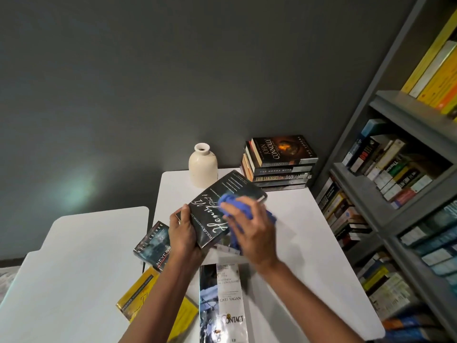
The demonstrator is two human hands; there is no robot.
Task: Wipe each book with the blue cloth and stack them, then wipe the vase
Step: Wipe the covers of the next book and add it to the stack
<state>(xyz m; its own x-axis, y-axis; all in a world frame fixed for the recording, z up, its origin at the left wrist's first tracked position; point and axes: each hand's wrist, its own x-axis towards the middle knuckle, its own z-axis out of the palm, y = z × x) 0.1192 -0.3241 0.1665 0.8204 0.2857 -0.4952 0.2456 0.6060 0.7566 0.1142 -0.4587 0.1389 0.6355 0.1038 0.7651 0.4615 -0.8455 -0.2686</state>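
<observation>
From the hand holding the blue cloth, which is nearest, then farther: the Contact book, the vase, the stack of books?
1. Contact book, just below the right hand, toward the person.
2. Vase, beyond, at the table's back.
3. Stack, back right corner; close to the vase's distance.

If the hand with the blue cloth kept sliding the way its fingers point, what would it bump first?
Probably the cream vase standing beyond the black book. The right hand points up-left toward it, though depth is unclear.

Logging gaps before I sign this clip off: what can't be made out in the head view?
- Blue cloth: motion-blurred, partly under the right hand.
- Contact book: cut off by the bottom edge.
- Yellow book: title unreadable, crossed by the left arm.
- Stack: lowest spines too small.
</observation>
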